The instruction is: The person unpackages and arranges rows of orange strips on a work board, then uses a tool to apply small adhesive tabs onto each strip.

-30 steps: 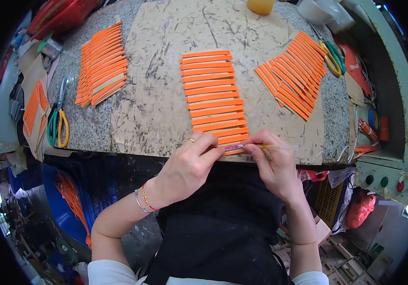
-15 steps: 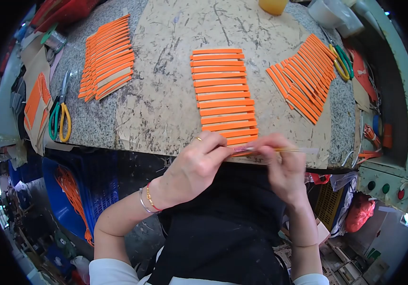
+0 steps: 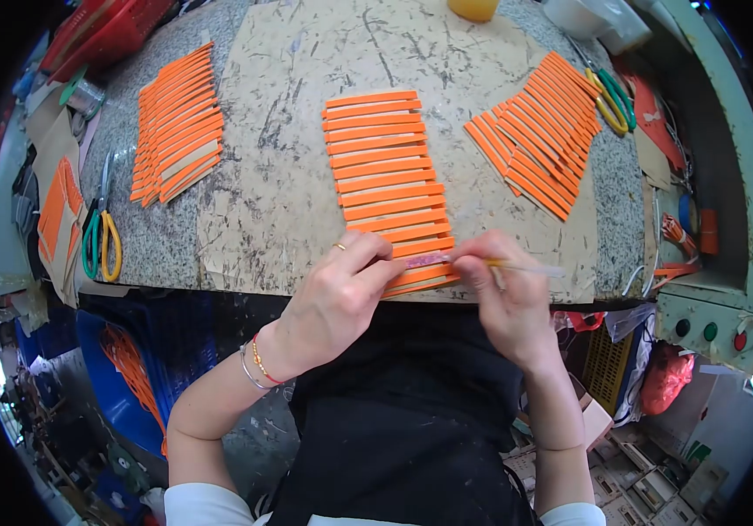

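A column of orange strips (image 3: 385, 167) with beige edges lies overlapped on the worktop in front of me. My left hand (image 3: 341, 285) is closed at the left ends of its nearest strips, fingertips pressing on them. In my right hand (image 3: 508, 289) is a slim pen-like tool (image 3: 551, 271) with a yellowish shaft and a clear rear end, pinched between thumb and fingers. Its front end is over the nearest strips, beside a pink speckled patch (image 3: 427, 259) between my hands. Whether that patch belongs to the tool or a strip I cannot tell.
More orange strips lie fanned at the left (image 3: 179, 123) and right (image 3: 543, 131). Scissors with green and yellow handles (image 3: 111, 245) are at the left; another pair (image 3: 613, 101) is at the right. A yellow container (image 3: 473, 9) stands at the back. A green machine frame (image 3: 709, 329) borders the right.
The view has shifted slightly, so the worktop appears further left. My right hand has changed its angle over the nearest strips, and the pink patch shows more clearly. Both hands keep their grip.
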The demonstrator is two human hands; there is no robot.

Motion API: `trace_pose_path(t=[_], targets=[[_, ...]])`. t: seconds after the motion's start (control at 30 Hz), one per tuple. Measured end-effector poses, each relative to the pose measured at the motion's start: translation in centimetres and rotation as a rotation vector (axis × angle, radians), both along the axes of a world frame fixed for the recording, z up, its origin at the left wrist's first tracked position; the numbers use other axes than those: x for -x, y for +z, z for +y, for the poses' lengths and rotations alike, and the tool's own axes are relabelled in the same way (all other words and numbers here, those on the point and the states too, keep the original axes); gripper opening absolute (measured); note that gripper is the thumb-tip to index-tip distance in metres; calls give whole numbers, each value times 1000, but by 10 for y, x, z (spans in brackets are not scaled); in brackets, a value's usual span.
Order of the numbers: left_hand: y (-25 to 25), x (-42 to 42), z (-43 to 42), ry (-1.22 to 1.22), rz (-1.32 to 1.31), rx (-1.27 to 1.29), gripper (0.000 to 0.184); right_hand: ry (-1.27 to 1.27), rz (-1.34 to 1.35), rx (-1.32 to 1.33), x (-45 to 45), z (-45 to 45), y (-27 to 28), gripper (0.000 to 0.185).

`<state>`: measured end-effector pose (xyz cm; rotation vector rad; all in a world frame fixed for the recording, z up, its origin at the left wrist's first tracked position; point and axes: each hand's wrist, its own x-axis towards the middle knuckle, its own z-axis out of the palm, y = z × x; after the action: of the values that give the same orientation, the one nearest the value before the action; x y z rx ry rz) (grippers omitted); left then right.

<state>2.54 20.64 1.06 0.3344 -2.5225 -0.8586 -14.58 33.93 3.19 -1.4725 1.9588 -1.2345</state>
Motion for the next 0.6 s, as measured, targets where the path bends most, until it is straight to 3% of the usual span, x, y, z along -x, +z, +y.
trace_pose_path(t=[0.4,0.53,0.6], targets=[[0,-1,3,-22,-9,17,19,158,64,48,-13,-18,-11,7],[2,-2,-4,29,45,-87,22,-114,-186,-14,0,0,1,10],[5,0,-7,53,58,-86,22,-139,-170,125,12,4,2,17]])
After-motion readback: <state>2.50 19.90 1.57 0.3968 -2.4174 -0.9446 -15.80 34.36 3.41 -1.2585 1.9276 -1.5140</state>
